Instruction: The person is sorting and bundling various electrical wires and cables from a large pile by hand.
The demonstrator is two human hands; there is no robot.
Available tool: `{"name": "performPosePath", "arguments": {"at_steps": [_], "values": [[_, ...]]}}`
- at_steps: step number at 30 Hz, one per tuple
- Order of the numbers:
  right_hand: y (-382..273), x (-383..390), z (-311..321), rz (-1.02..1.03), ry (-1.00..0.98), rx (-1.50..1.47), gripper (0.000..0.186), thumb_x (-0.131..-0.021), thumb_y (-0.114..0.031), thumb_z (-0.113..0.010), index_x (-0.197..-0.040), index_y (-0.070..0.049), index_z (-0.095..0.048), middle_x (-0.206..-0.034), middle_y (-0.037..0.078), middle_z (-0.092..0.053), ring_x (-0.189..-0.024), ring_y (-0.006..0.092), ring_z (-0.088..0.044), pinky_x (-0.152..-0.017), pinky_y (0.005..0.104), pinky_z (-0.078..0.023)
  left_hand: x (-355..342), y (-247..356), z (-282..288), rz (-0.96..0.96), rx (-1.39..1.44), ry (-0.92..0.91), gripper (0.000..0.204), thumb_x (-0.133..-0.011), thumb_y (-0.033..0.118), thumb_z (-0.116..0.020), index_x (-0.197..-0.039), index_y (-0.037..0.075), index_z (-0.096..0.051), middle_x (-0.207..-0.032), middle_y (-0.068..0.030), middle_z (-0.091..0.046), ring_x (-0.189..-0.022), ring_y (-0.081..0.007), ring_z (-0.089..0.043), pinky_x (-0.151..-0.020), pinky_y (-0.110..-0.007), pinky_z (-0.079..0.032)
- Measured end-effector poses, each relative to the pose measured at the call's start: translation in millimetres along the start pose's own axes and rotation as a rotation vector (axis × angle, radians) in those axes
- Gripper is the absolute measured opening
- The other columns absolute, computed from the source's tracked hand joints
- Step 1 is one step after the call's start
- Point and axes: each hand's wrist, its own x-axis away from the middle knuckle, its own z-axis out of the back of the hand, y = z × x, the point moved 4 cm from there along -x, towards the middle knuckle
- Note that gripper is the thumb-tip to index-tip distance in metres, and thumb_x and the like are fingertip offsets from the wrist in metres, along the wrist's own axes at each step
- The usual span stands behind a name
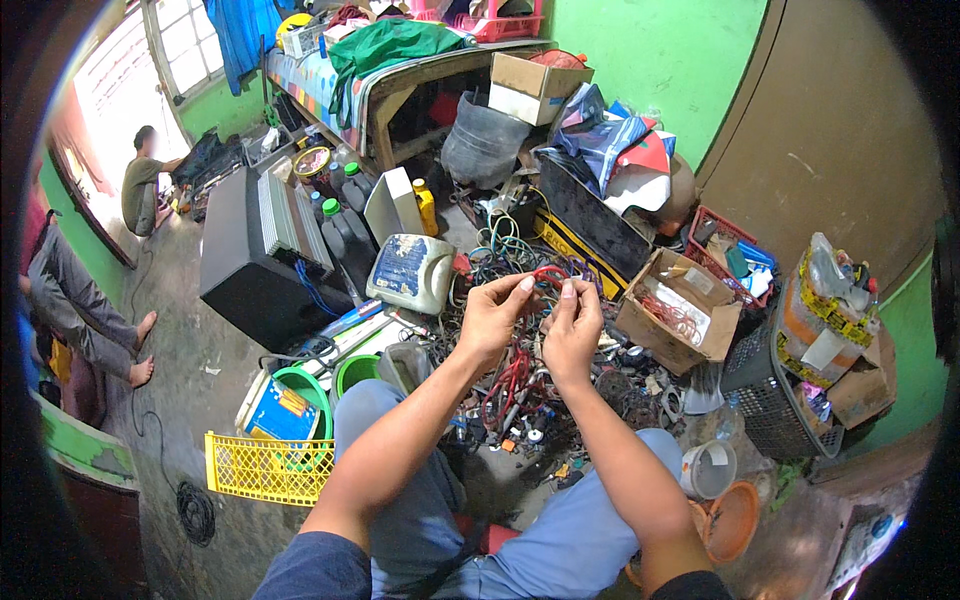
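Observation:
Both hands are raised in front of me over a pile of loose parts. Between the thumb and fingers of my left hand (490, 320) a red cable (548, 273) is pinched. My right hand (572, 335) grips the same cable a short way to the right, its fingers closed. The cable bends in a small arc between the two hands. More red wire (512, 385) hangs or lies below them, and I cannot tell whether it joins the held piece. Just beyond my hands is a heap of tangled cables (498, 250).
Left of the heap stand a dirty white jerrycan (410, 272), a black speaker-like box (240, 270) and a yellow basket (265, 470). On the right are an open cardboard box (680, 310) and a dark plastic basket (770, 385). A person (142, 185) crouches at far left; another's legs (85, 290) show nearer.

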Motion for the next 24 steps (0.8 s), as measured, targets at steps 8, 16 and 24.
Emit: {"name": "performPosePath", "arguments": {"at_steps": [8, 16, 24], "values": [[-17.6, -11.6, 8.2, 0.3, -0.144, 0.317, 0.026, -0.106, -0.023, -0.056, -0.113, 0.001, -0.062, -0.089, 0.009, -0.065, -0.081, 0.019, -0.062, -0.074, 0.0328, -0.051, -0.5, 26.7, 4.1, -0.051, -0.295, -0.045, 0.03, -0.103, 0.021, -0.061, -0.126, 0.004, -0.07, -0.074, 0.0044, -0.06, -0.058, -0.0029, -0.047, -0.049, -0.022, -0.036], [-47.7, -18.6, 22.7, 0.334, -0.302, 0.404, 0.024, -0.104, -0.018, -0.055, -0.109, 0.003, -0.066, -0.096, 0.018, -0.067, -0.084, 0.0302, -0.066, -0.076, 0.0393, -0.05, 6.8, 46.6, -2.9, -0.197, -0.518, -0.13, 0.029, -0.104, 0.023, -0.059, -0.121, 0.003, -0.071, -0.088, 0.0008, -0.069, -0.077, -0.0039, -0.054, -0.069, -0.024, -0.046], [-44.6, -28.6, 35.1, 0.301, -0.045, 0.289, 0.024, -0.103, -0.014, -0.058, -0.114, 0.004, -0.069, -0.091, 0.015, -0.067, -0.082, 0.0236, -0.064, -0.077, 0.0334, -0.05, 2.1, 20.8, -7.0, -0.115, -0.335, -0.135, 0.032, -0.105, 0.025, -0.058, -0.125, 0.002, -0.068, -0.077, 0.0024, -0.061, -0.066, -0.0052, -0.055, -0.059, -0.022, -0.045]]}}
